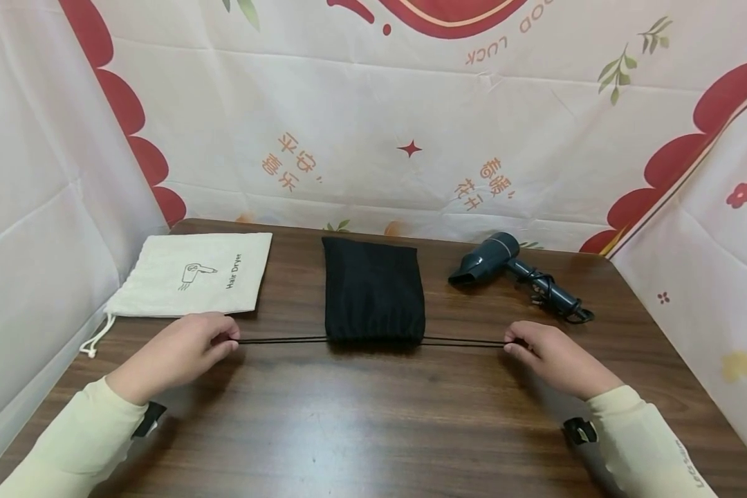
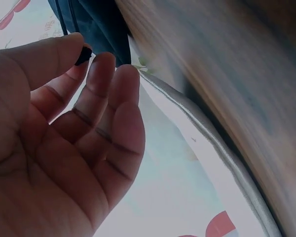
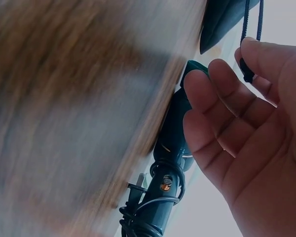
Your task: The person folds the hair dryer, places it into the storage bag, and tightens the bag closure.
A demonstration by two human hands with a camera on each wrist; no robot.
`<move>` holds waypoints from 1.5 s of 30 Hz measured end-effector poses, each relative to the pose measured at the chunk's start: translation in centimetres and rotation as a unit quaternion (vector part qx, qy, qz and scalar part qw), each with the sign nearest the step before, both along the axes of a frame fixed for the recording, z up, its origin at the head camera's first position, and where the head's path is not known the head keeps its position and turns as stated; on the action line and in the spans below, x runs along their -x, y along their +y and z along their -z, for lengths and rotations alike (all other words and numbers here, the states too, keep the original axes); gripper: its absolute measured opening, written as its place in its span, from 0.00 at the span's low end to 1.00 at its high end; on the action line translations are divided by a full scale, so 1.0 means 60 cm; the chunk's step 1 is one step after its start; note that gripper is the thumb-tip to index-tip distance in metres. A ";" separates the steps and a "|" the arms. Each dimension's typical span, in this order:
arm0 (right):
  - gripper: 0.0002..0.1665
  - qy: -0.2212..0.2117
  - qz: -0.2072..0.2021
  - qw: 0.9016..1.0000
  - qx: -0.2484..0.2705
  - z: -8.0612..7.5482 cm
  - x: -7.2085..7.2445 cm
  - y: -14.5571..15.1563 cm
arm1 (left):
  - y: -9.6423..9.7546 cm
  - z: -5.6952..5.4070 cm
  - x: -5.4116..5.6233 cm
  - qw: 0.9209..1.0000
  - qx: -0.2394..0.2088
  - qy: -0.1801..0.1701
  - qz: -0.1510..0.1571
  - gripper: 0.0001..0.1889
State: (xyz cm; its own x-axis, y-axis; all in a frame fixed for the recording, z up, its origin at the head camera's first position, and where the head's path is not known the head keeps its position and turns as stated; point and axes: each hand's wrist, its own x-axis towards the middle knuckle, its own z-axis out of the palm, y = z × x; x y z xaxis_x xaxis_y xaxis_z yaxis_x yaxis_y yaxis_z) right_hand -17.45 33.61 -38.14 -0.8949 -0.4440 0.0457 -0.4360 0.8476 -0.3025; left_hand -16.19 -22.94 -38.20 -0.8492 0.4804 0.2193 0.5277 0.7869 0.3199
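Note:
A black drawstring pouch (image 1: 375, 290) lies on the table, its gathered mouth toward the person. Out to the left, the left hand (image 1: 183, 351) pinches the end of a black drawstring (image 1: 283, 340) between thumb and forefinger. The right hand (image 1: 557, 356) pinches the opposite drawstring (image 1: 463, 342) the same way. Both cords run straight and taut from the pouch's mouth, which is bunched. In the left wrist view, a dark knot (image 2: 83, 56) shows at the left thumb tip. A similar cord end (image 3: 246, 71) hangs below the right thumb in the right wrist view.
A white drawstring bag (image 1: 193, 273) printed "Hair Dryer" lies at the left, its white cord toward the table's edge. A dark hair dryer (image 1: 488, 259) with its cable wrapped round the handle lies back right. Printed cloth (image 1: 373, 124) hangs behind and beside the wooden table (image 1: 373, 429).

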 end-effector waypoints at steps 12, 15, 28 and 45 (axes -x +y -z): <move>0.07 0.002 0.006 1.000 0.004 0.002 0.000 0.010 | -0.007 -0.002 0.003 1.000 0.008 0.005 0.000 0.08; 0.06 0.000 0.011 1.000 0.006 0.004 0.002 0.012 | -0.009 -0.003 0.004 1.000 0.008 0.003 -0.001 0.08; 0.06 -0.011 0.024 1.000 0.014 0.012 0.004 0.028 | -0.019 -0.001 0.009 1.000 0.014 -0.006 -0.014 0.06; 0.03 -0.014 0.039 0.999 0.009 0.008 0.002 0.055 | -0.039 0.005 0.013 0.999 0.030 -0.020 -0.040 0.05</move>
